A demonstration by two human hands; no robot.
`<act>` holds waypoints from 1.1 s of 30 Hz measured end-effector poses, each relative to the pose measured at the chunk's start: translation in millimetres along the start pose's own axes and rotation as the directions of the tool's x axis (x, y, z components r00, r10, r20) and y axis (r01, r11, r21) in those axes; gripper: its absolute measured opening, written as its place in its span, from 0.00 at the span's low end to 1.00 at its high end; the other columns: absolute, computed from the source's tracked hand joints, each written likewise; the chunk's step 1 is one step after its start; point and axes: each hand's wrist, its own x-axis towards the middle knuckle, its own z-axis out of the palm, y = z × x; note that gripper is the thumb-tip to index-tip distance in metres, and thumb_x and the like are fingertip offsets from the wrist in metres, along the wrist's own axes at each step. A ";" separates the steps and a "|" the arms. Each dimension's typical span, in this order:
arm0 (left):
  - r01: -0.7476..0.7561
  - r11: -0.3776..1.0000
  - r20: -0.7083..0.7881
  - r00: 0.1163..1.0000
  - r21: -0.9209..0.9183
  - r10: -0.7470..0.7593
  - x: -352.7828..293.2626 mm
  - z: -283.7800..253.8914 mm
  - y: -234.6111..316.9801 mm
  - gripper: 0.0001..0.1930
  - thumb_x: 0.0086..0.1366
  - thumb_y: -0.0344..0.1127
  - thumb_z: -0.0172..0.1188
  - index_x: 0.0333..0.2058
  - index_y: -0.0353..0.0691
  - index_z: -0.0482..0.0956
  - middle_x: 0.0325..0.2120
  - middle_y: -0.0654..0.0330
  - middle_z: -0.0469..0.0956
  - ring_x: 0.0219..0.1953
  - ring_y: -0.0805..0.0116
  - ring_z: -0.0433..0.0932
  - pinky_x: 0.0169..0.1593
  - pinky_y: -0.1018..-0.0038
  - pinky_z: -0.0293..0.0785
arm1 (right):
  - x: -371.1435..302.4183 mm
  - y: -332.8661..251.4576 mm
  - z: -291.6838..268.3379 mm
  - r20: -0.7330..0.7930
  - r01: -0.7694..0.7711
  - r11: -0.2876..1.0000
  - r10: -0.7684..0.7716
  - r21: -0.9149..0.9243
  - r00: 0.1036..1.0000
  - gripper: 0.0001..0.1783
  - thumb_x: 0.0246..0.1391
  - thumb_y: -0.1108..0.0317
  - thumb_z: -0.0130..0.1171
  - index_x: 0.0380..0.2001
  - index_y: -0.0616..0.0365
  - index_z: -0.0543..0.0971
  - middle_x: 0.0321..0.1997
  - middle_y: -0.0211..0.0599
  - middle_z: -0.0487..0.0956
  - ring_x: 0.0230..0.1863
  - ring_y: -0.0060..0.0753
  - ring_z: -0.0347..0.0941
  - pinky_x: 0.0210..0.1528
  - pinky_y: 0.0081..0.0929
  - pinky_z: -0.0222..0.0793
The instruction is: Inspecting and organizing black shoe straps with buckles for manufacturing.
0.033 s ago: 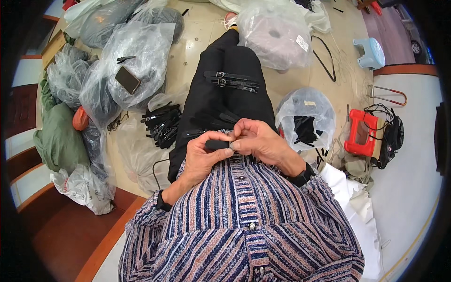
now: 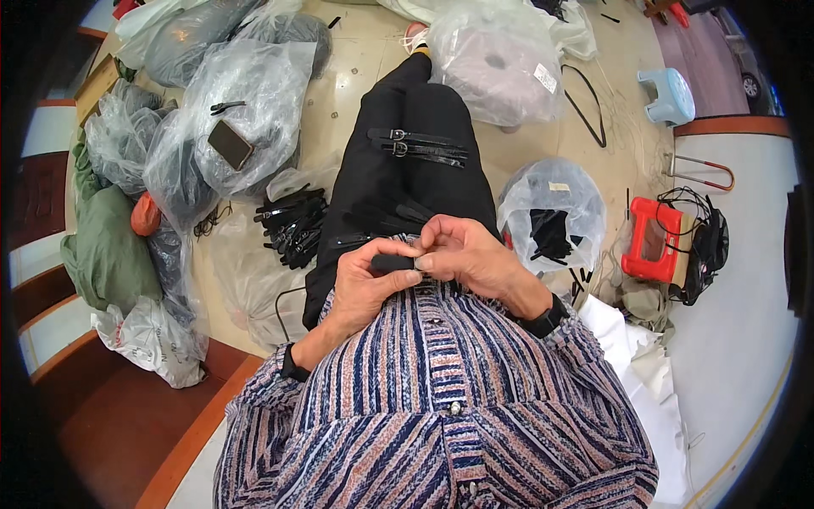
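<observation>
Close to my body, my left hand (image 2: 366,278) pinches a short black strap (image 2: 392,264) between thumb and fingers. My right hand (image 2: 475,256) closes on the strap's right end with thumb and forefinger, the fingertips of both hands meeting there. Part of the strap is hidden by the fingers. Two black buckle straps (image 2: 424,144) with silver buckles lie across my black-trousered thigh. More black straps (image 2: 386,216) rest on my lap just beyond my hands. To the left, a pile of black buckle straps (image 2: 292,227) sits on clear plastic.
At right, a clear plastic bag (image 2: 553,182) stands with its mouth open and black strips inside. Beyond it are a red case (image 2: 649,242) and a light-blue stool (image 2: 668,96). Plastic-wrapped bundles (image 2: 182,161) fill the left, one carrying a phone (image 2: 230,144).
</observation>
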 end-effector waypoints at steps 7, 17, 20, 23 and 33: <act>0.011 1.000 0.060 0.998 -0.005 -0.011 -1.1 -4.3 1.3 0.12 0.50 0.21 0.60 0.36 0.34 0.76 0.32 0.61 0.75 0.33 0.76 0.74 0.40 0.82 0.71 | -2.6 -1.3 0.6 0.036 0.017 0.961 -0.007 -0.277 0.999 0.14 0.45 0.73 0.60 0.35 0.61 0.69 0.28 0.27 0.71 0.27 0.15 0.66 0.28 0.12 0.62; -0.218 0.852 0.120 0.976 0.475 0.183 -6.1 -5.1 4.5 0.18 0.53 0.22 0.54 0.45 0.38 0.72 0.32 0.63 0.74 0.25 0.82 0.66 0.30 0.87 0.62 | -3.4 8.2 -1.7 -0.003 0.120 0.815 -0.148 -0.567 0.989 0.13 0.46 0.69 0.59 0.34 0.64 0.71 0.28 0.30 0.73 0.29 0.16 0.67 0.32 0.15 0.64; -0.142 0.923 0.039 0.990 0.357 0.137 -9.7 -3.5 2.0 0.20 0.53 0.24 0.53 0.47 0.36 0.69 0.32 0.63 0.73 0.24 0.83 0.64 0.29 0.88 0.60 | -7.4 5.0 3.3 0.008 0.146 0.754 -0.183 -0.641 0.983 0.12 0.46 0.69 0.59 0.32 0.63 0.71 0.27 0.32 0.73 0.29 0.21 0.68 0.32 0.18 0.64; -0.071 0.963 0.043 0.997 0.260 0.062 -11.2 -4.4 5.1 0.20 0.54 0.26 0.53 0.47 0.34 0.67 0.34 0.63 0.73 0.25 0.83 0.65 0.30 0.88 0.61 | -7.6 4.7 7.8 0.030 0.228 0.583 -0.329 -0.780 0.944 0.12 0.45 0.68 0.59 0.30 0.62 0.70 0.24 0.34 0.71 0.27 0.26 0.68 0.31 0.22 0.64; 0.103 0.988 -0.014 0.995 0.114 -0.102 -8.0 -0.2 4.1 0.12 0.61 0.30 0.50 0.43 0.34 0.70 0.26 0.67 0.74 0.20 0.88 0.61 0.23 0.88 0.57 | -5.5 -0.2 5.2 0.038 0.231 0.558 -0.335 -0.797 0.941 0.12 0.49 0.64 0.56 0.28 0.63 0.71 0.24 0.34 0.71 0.24 0.23 0.66 0.28 0.23 0.64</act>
